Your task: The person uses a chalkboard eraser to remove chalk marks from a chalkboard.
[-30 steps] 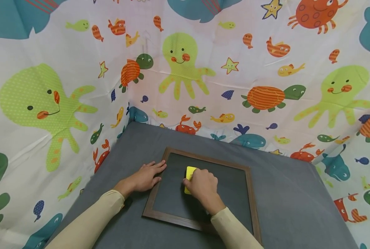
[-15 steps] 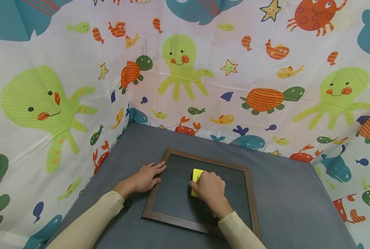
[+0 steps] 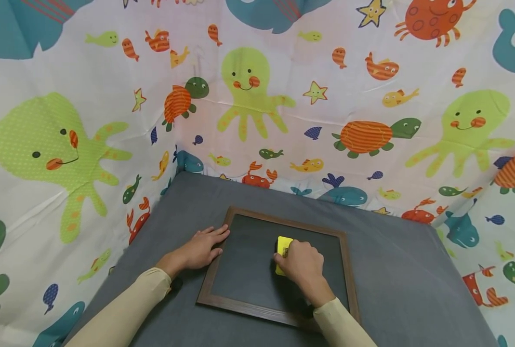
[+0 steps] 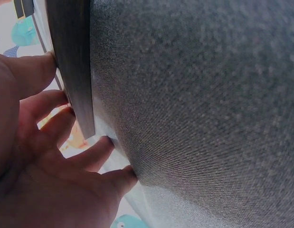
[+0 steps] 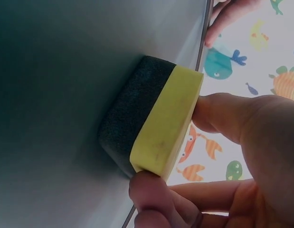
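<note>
A chalkboard (image 3: pixel 250 270) with a brown wooden frame lies flat on the grey cloth. My right hand (image 3: pixel 304 265) grips a yellow board eraser (image 3: pixel 283 246) by its sides, near the middle of the board. In the right wrist view the eraser's dark felt side (image 5: pixel 135 107) is down against the board surface, with thumb and fingers on the yellow block (image 5: pixel 168 121). My left hand (image 3: pixel 200 248) rests at the frame's left edge, fingers spread. The left wrist view shows the thumb and some fingertips (image 4: pixel 47 71) touching the frame (image 4: pixel 73 61), others on the cloth.
Grey cloth (image 3: pixel 404 279) covers the table around the board. White curtains (image 3: pixel 283 106) printed with sea animals stand at the back and both sides. A small dark object (image 3: pixel 176 284) shows by the left wrist.
My right hand has slid the eraser to the right across the board, from left of the middle to about the middle. The left hand stays at the frame.
</note>
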`<state>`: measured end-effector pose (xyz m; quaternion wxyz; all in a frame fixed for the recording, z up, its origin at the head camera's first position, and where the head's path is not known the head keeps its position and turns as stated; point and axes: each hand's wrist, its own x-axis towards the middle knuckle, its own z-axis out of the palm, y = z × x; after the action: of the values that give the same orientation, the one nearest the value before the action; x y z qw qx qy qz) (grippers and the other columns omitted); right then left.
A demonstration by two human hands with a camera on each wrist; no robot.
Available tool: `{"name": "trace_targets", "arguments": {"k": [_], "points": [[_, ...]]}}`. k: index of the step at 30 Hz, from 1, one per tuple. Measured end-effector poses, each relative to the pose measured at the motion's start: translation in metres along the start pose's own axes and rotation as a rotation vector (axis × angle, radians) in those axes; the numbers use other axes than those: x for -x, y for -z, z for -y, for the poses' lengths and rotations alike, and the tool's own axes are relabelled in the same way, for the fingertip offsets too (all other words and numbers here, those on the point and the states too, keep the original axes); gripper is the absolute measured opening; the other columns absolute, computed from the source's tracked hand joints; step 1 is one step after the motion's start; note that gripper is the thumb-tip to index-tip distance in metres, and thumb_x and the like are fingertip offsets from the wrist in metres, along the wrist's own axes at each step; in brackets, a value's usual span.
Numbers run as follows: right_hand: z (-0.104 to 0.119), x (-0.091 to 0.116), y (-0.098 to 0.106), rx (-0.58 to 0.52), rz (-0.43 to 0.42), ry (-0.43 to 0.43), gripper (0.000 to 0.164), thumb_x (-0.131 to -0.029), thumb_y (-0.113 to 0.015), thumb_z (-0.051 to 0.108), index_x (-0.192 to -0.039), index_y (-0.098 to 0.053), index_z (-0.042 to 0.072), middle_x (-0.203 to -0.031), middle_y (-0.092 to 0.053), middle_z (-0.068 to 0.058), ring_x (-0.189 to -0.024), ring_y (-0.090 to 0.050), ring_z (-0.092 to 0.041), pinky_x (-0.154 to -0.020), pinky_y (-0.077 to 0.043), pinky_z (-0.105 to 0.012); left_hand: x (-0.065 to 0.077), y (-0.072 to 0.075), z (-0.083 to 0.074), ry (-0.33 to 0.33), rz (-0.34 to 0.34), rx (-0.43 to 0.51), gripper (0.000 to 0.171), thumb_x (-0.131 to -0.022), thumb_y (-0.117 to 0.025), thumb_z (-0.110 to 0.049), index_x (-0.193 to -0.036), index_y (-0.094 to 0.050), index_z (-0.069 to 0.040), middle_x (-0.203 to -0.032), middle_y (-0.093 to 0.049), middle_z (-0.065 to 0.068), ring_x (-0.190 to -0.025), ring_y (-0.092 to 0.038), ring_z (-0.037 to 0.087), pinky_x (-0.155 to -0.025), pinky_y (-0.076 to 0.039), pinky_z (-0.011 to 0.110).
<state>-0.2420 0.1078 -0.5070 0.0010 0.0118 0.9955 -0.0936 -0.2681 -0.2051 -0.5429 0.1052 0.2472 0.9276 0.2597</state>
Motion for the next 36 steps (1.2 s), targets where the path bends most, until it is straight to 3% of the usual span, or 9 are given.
{"name": "trace_targets", "arguments": {"k": [8, 36], "points": [[-0.012, 0.003, 0.002, -0.002, 0.009, -0.028, 0.058, -0.091, -0.083, 0.058, -0.100, -0.072, 0.001, -0.074, -0.061, -0.008, -0.062, -0.057, -0.025, -0.053, -0.048, -0.037, 0.002, -0.001, -0.002, -0.003, -0.011, -0.002, 0.061, -0.113, -0.061, -0.014, -0.170, -0.039, -0.004, -0.180, -0.029, 0.016, -0.162, -0.026, 0.057, -0.124, -0.020, 0.082], [-0.079, 0.011, 0.018, -0.021, 0.028, -0.115, 0.059, -0.093, -0.080, 0.057, -0.097, -0.068, -0.001, -0.070, -0.059, -0.010, -0.061, -0.058, -0.027, -0.050, -0.047, -0.040, 0.002, -0.003, -0.002, -0.002, -0.024, -0.002, 0.062, -0.113, -0.061, -0.015, -0.170, -0.039, -0.005, -0.181, -0.029, 0.015, -0.163, -0.026, 0.057, -0.124, -0.019, 0.083]]}}
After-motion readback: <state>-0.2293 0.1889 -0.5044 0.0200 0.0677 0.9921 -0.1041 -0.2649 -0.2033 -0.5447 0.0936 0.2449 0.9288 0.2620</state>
